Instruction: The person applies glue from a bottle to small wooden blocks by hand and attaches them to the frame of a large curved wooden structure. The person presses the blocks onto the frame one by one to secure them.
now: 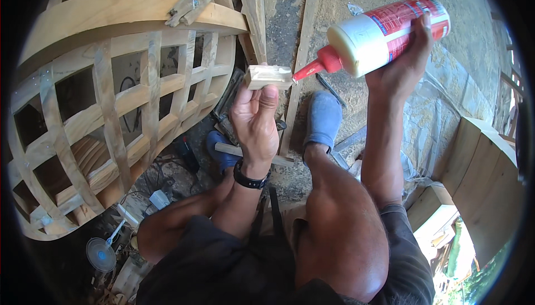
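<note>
Pinched between the thumb and fingers of my left hand (257,115) is a small pale wood block (266,77), held level above the floor. My right hand (402,62) is wrapped round a large white glue bottle (362,48) with a red and blue label. The bottle is tilted on its side, and its red nozzle (315,65) points left. The nozzle's tip meets the right end of the block, where a little white glue shows. A dark wristwatch (251,178) is on my left wrist.
A curved wooden lattice frame (106,104) fills the left side. My blue clogs (324,116) rest on the sawdust-strewn floor (451,37). Wood strips (304,43), tools and cables lie around. Wooden boards (482,177) stand at right, near a clear plastic sheet (429,121).
</note>
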Motion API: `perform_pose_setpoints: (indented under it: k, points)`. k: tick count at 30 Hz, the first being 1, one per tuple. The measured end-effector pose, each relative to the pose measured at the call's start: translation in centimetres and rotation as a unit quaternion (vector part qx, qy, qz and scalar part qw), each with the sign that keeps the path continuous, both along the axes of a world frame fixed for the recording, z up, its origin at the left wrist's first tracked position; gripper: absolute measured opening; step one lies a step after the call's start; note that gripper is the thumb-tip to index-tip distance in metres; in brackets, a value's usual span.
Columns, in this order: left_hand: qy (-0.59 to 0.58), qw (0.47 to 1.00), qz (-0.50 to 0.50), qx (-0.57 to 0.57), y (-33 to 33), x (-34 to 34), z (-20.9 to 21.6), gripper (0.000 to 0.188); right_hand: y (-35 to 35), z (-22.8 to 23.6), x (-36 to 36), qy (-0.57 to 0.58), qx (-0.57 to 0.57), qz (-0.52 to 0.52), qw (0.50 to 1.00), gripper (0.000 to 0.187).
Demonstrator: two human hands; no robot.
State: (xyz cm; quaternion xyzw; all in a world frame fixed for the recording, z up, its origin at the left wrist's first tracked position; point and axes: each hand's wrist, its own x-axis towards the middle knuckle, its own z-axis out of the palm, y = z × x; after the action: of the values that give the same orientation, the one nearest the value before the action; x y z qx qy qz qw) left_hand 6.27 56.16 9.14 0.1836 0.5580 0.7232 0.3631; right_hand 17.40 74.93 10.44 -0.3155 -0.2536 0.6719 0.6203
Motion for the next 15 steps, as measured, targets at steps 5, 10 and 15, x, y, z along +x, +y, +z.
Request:
perform_pose_setpoints:
  k: [5, 10, 15]
  points:
    - [0.103, 0.993, -0.034, -0.04, 0.3, 0.0, -0.2, 0.041, 0.8, 2.1, -1.1, -0.078, 0.062, -0.068, 0.993, 0.028]
    - [0.071, 0.997, -0.017, -0.032, 0.4, -0.4, -0.3, 0.039, -0.1, 3.0, -2.0, -0.127, 0.079, -0.044, 0.988, 0.031]
    - [0.099, 0.994, -0.019, -0.053, 0.0, -1.0, -0.3, 0.039, -1.2, 3.7, -1.2, -0.2, 0.149, -0.032, 0.968, 0.034]
